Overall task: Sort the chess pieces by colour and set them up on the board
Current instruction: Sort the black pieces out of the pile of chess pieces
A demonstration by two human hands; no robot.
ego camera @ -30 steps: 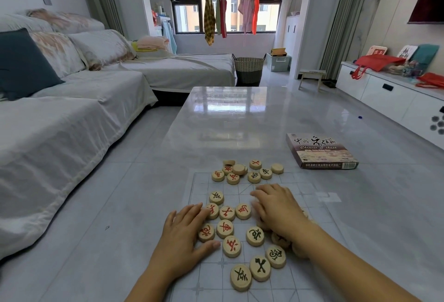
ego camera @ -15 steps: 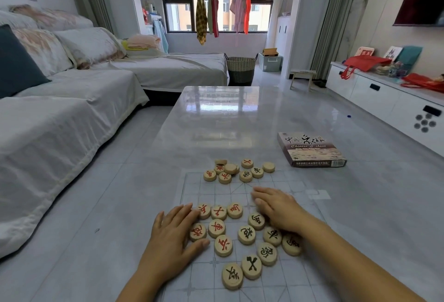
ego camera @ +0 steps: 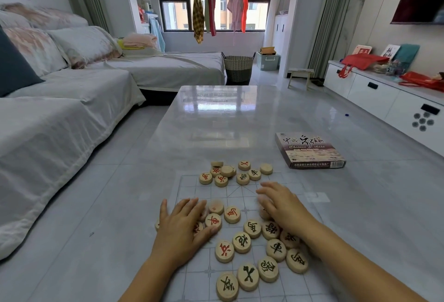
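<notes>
Grip: left hand (ego camera: 180, 227) and right hand (ego camera: 282, 205) both lie palm down with straight fingers, pinching nothing.
Left hand: rests flat on the red pieces (ego camera: 232, 214) at the left side of the board (ego camera: 201, 277), fingers close together, thumb stretched out beside a red disc; some discs are hidden under the palm.
Right hand: rests flat on the board's right side, fingers slightly spread, covering at least one disc.
Board: thin clear sheet with grid lines, on the near end of the table (ego camera: 216, 121).
Red pieces: face up, just beside the left fingertips.
Black pieces (ego camera: 276, 249): loose group, face up, between the forearms toward the near edge; one red disc lies among them.
Far heap (ego camera: 227, 171): red, black and blank-faced discs at the board's far edge, one lying on top of others.
Box (ego camera: 310, 150): closed, on the table beyond the board to the right, apart from it.
</notes>
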